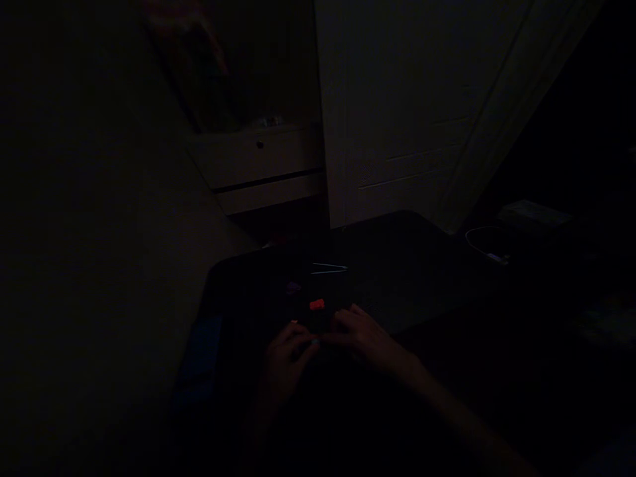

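Observation:
The scene is very dark. My left hand (pixel 285 354) pinches a small pale bluish piece (pixel 315 342) between thumb and fingers, low over the near part of the dark table. From the right, my right hand (pixel 355 331) meets it with fingers bent together at the same piece; whether it grips the piece or only touches it is hard to see. Just beyond the hands lies a small bright red block-like piece (pixel 317 305). A tiny orange bit (pixel 294 322) shows behind my left fingers. Farther off are a dim purple piece (pixel 293 288) and thin metal tweezers (pixel 329 268).
The dark table (pixel 387 265) has rounded far corners. A blue object (pixel 199 351) lies at its left edge. Behind stand a drawer unit (pixel 268 159) and a pale door-like panel (pixel 397 119). A white cable (pixel 479 232) and a pale box (pixel 534 215) are at the right.

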{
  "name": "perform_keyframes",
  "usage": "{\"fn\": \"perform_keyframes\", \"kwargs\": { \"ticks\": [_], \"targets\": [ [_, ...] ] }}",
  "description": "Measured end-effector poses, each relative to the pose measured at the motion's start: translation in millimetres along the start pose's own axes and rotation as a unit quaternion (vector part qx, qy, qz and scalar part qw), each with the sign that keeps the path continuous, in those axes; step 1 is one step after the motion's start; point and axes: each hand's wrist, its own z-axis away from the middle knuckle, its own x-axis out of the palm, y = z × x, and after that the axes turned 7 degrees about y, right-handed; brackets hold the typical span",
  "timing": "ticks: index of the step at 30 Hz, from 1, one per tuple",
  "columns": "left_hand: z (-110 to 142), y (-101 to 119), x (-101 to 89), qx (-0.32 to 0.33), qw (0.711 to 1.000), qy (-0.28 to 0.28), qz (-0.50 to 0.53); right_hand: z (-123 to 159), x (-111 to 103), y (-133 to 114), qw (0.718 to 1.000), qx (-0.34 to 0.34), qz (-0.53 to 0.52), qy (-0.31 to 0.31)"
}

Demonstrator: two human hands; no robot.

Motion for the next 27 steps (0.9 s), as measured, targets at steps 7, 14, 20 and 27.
{"fn": "perform_keyframes", "kwargs": {
  "ticks": [7,14,20,27],
  "targets": [
    [0,1,1.0,0.0,1.0,-0.003,-0.012,-1,-1,0,1.0,-0.003,0.001,0.013],
    [1,0,0.4,-0.005,1.0,-0.003,-0.007,8,2,6,0.999,0.018,-0.01,0.03],
    [1,-1,1.6,-0.005,1.0,-0.005,0.008,11,4,7,0.993,0.055,-0.077,0.073],
    [1,1,1.1,-0.006,1.0,0.004,-0.015,8,4,2,0.995,0.066,-0.056,0.039]
  ]
}}
